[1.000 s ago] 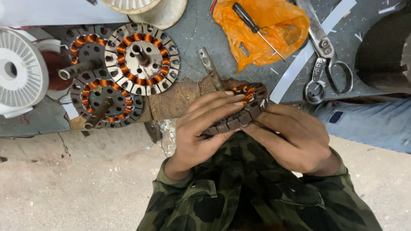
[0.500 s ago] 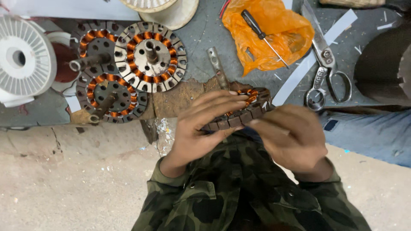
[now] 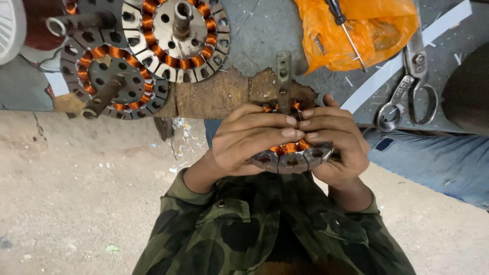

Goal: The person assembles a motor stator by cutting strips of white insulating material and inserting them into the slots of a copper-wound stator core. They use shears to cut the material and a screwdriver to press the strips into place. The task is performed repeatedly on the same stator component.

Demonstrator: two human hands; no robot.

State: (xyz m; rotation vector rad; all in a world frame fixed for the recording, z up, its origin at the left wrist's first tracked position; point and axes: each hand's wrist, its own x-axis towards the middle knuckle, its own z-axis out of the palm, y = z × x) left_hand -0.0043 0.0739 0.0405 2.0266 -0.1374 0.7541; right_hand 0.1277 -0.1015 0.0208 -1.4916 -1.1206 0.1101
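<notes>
Both my hands hold a round motor stator [image 3: 291, 161] of grey laminated steel with copper windings, just in front of my camouflage jacket. Its steel shaft [image 3: 283, 76] sticks up past my fingers toward the bench edge. My left hand [image 3: 244, 141] wraps over the stator's top from the left. From the right, my right hand [image 3: 338, 145] cups it. The fingertips of both hands meet over the windings and hide most of the copper.
Two more wound stators [image 3: 175, 35] [image 3: 109, 81] lie on the grey bench at upper left, by a white spool [image 3: 7, 25]. An orange plastic bag [image 3: 372, 35] with a screwdriver, large scissors [image 3: 412, 97] and a white strip [image 3: 402, 63] lie at upper right. Blue cloth [image 3: 438, 160] hangs at right; concrete floor below.
The stator has come off the bench edge toward my body and now stands with its shaft pointing up. My fingers have closed together over its top. The view has shifted closer.
</notes>
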